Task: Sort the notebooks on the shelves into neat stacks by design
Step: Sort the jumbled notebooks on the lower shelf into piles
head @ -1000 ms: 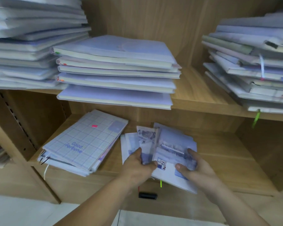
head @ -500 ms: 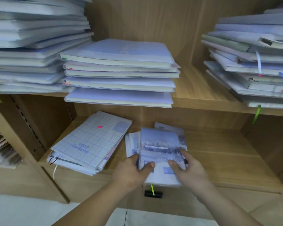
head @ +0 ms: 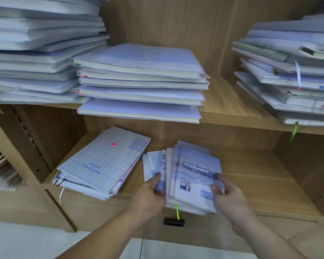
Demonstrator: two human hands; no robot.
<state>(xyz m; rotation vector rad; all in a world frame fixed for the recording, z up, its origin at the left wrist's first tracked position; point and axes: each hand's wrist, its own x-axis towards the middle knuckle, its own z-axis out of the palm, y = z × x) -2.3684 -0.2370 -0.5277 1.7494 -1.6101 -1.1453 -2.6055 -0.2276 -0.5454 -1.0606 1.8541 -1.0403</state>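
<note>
Small notebooks (head: pixel 178 184): loose fanned pile on the lower shelf (head: pixel 260 184), middle of the bay, near edge hanging over the shelf front. The pile sits between my two hands.

Left hand (head: pixel 150 195): at the pile's left near edge, thumb on top, fingers curled round the edges of the lower books. Grasping them.

Right hand (head: pixel 230 199): at the pile's right near corner, thumb pressed on the cover of the top notebook (head: pixel 195 176), other fingers wrapped round its right edge. Grasping it.

Top notebook: pale blue cover, snowy landscape photo across the middle, small picture inset and a blue label toward the near end. Lies tilted, its far end turned left. Books beneath are splayed out leftward, similar blue-white covers. A green ribbon (head: pixel 177 212) hangs from the pile's near edge.

Just left of the pile, apart from it: grid-cover stack (head: pixel 103 161), lettered "Good Fortune", pink tab on top, angled on the shelf.

Upper shelf: large notebooks in three stacks, left stack (head: pixel 36 53) tallest, middle stack (head: pixel 140 79) jutting over the shelf front, right stack (head: pixel 288 75) uneven with ribbons trailing.
</note>
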